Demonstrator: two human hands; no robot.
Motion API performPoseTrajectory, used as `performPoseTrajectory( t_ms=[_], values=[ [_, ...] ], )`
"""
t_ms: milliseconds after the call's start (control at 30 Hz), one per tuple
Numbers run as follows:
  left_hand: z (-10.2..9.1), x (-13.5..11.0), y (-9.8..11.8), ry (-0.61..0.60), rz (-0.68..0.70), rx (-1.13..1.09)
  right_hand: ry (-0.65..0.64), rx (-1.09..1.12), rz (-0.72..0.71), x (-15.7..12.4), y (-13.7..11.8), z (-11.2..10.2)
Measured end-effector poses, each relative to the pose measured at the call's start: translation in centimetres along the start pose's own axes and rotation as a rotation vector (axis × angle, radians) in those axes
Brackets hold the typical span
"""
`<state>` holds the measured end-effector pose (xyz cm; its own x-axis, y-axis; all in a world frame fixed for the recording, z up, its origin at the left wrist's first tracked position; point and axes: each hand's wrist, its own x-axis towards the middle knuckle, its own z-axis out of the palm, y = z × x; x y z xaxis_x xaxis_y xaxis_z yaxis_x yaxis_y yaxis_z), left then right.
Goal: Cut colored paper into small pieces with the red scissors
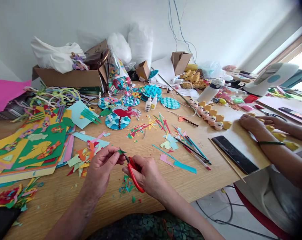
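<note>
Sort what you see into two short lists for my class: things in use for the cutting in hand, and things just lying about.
In use:
- Red-handled scissors, in the right hand
- Green paper piece, pinched by the left hand

Apparently just lying about:
- Black phone
- White bottle
- Cardboard box

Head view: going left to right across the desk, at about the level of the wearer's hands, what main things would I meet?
Stack of coloured paper → left hand → right hand holding red scissors → blue paper strip → black phone → co-worker's dark wristband.
</note>
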<state>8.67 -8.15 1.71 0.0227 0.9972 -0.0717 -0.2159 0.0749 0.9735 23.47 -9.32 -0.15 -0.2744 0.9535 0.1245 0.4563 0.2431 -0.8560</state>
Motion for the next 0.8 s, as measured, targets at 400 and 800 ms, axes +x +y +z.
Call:
performPoseTrajectory(
  t_ms=[400,800],
  values=[
    [-0.25,-0.19,0.07,-0.016,-0.003,-0.031,-0.035,-0.061,-0.020,-0.56,0.01,-0.37],
    [-0.46,-0.42,0.16,-0.069,0.034,-0.022,-0.035,-0.095,-0.064,-0.77,0.32,-0.44]
  ],
)
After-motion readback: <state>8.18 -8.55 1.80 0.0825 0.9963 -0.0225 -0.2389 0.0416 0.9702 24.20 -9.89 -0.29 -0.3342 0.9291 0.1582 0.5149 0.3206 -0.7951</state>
